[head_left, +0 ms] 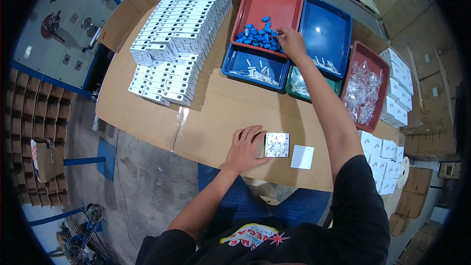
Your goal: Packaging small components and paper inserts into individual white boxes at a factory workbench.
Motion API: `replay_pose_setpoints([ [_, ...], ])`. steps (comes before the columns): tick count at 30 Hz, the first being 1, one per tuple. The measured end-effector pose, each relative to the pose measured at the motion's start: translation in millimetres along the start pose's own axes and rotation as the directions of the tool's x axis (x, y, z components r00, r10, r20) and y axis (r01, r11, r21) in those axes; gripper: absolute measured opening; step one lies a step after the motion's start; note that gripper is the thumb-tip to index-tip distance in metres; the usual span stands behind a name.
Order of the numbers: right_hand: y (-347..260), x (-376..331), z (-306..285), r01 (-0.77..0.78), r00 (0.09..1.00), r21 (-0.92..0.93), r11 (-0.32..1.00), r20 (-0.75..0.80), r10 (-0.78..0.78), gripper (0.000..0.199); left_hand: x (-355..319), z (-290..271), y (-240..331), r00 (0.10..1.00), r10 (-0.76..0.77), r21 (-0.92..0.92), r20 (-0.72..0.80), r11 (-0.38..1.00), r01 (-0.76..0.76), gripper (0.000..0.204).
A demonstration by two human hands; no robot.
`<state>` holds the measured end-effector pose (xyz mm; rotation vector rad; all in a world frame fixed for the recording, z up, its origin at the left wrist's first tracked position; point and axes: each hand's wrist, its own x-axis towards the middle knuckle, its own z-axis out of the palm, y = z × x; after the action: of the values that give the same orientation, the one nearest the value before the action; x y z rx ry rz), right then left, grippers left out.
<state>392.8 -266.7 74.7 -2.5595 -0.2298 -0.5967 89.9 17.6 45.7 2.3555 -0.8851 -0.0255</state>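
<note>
Head view, left hand [244,148] fingers spread on square white module [276,145], right hand [292,42] pinching blue plastic clips [257,36].

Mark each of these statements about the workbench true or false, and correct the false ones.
1. The right hand reaches into the red plastic tray of small blue plastic parts. True.
2. The left hand rests on a blue tray. False: it rests beside the square white switch module on the cardboard-covered table.
3. The flat white square cover plate lies to the right of the module. True.
4. The stacked white boxes stand at the table's right edge. False: they stand on its left part.
5. The clear plastic bags fill a red tray. True.
</note>
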Motion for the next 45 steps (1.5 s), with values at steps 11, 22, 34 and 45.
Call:
replay_pose_setpoints([
  [11,-116.2,-107.3,-103.0,-0.124,0.94,0.783,0.61,-0.104,0.324,0.029,-8.6,4.6,1.5,1.0,0.017,0.018,-0.005,1.0,-0.016,0.082],
  [22,-192.1,-237.3,-168.5,-0.085,0.885,0.816,-0.571,0.326,0.333,0.028,-8.3,10.8,1.6,0.999,0.032,0.091,-0.044,0.995,-0.028,0.082],
  [34,-206.2,-309.0,-175.8,-0.05,0.937,0.515,-0.856,0.32,0.138,0.041,-11.0,18.6,1.6,0.995,0.071,0.091,-0.073,0.994,-0.064,0.085],
  [45,-209.5,-331.9,-177.3,-0.058,0.927,0.625,-0.778,0.323,0.191,0.047,-15.3,22.6,-2.2,0.994,0.071,0.098,-0.086,0.993,-0.062,0.085],
])
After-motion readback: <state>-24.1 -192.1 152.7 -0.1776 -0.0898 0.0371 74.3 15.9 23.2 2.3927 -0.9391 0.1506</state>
